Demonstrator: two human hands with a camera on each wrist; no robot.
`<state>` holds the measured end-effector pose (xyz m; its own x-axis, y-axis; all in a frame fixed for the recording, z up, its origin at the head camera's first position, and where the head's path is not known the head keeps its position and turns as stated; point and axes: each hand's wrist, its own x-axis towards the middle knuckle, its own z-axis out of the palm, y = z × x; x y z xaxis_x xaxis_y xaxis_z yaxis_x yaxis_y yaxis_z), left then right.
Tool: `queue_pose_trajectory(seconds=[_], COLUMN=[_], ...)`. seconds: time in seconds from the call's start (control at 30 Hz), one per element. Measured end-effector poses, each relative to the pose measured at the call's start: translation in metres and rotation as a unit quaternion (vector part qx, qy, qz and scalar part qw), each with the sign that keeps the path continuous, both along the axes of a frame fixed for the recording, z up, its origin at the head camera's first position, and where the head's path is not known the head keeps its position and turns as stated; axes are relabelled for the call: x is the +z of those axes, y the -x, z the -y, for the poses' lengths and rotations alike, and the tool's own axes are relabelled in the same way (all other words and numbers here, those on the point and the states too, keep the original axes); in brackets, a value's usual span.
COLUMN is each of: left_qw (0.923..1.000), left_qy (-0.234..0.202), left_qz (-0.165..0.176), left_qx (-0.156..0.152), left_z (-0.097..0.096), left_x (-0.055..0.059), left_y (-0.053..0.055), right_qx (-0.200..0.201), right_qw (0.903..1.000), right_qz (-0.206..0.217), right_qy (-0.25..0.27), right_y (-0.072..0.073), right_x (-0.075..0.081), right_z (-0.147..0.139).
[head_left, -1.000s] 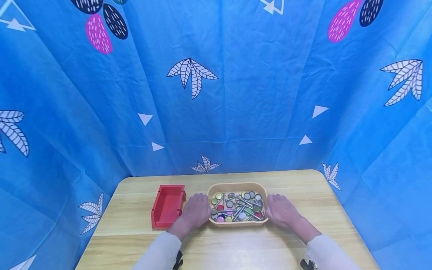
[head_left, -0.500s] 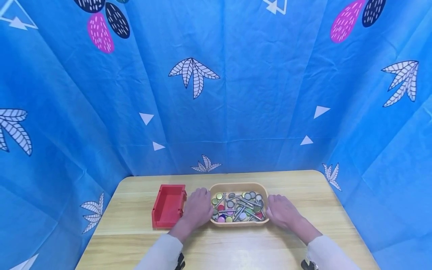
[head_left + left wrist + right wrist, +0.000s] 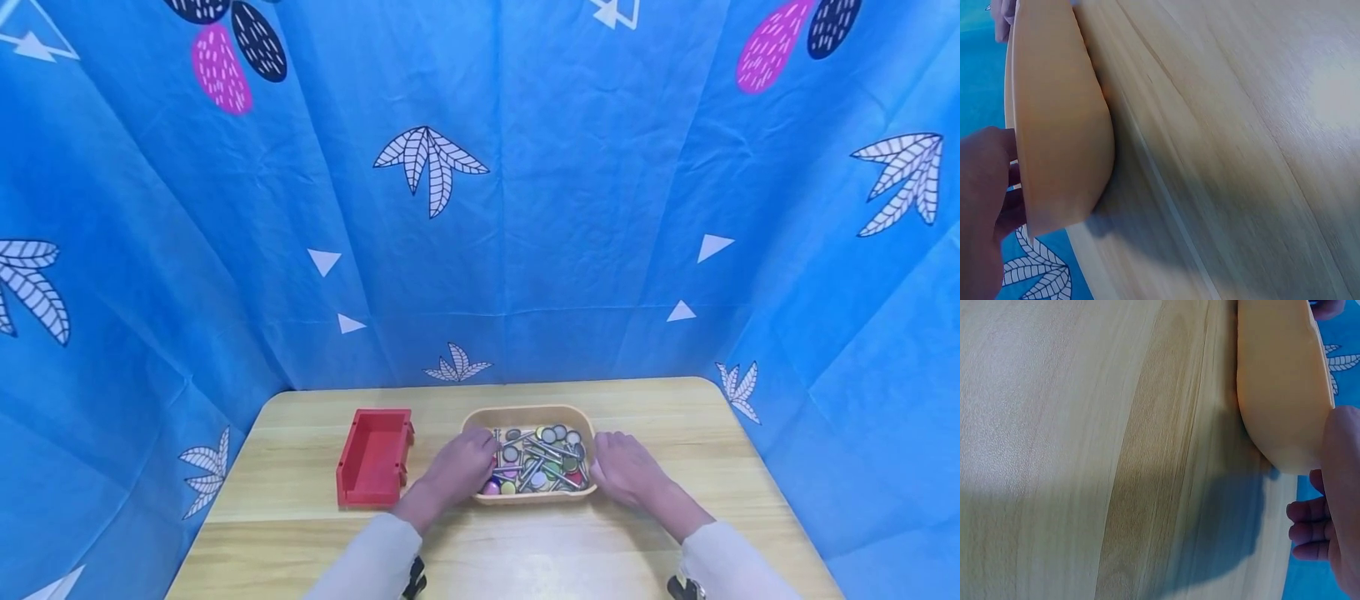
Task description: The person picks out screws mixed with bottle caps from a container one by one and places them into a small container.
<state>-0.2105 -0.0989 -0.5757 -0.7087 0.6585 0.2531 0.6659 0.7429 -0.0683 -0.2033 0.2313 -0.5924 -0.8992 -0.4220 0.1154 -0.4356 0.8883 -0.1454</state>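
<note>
A shallow cream tray (image 3: 525,498) holds a mix of round coloured caps (image 3: 538,479) and long silver screws (image 3: 557,476). My left hand (image 3: 459,467) reaches over the tray's left end among the caps. In the left wrist view, the tray's wall (image 3: 1063,112) hides its fingertips, so whether they pinch anything is not visible. My right hand (image 3: 626,471) grips the right end of the tray. The right wrist view has its thumb at the rim and its other fingers (image 3: 1310,531) curled outside the wall (image 3: 1282,375).
To the left of the tray stands a red open-topped bin (image 3: 375,458) with a lowered front. Both rest on a light wooden table (image 3: 517,550). A blue patterned curtain (image 3: 570,208) hangs behind the table and along its sides.
My left hand has moved right, from the tray's left rim to over the caps inside. The right hand stays at the right end, and the tray keeps its place.
</note>
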Motion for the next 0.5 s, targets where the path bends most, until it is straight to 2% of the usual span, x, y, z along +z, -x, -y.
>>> queue_pose_trajectory(seconds=[0.2,0.37,0.5], left_qw=[0.9988,0.9982,0.9979], left_qy=[-0.002,0.011,0.022], left_qz=[0.044,0.053,0.059], left_qx=[-0.02,-0.025,-0.017], left_z=[-0.006,-0.01,-0.014], left_x=[-0.001,-0.005,-0.008], left_y=[-0.001,0.0,0.002], right_qx=[-0.004,-0.004,-0.005], right_qw=[1.0,1.0,1.0], right_qz=[0.008,0.008,0.005], right_qy=[0.002,0.002,0.005], right_y=[-0.001,-0.001,0.0], right_x=[0.001,0.001,-0.001], right_z=[0.0,0.001,0.001])
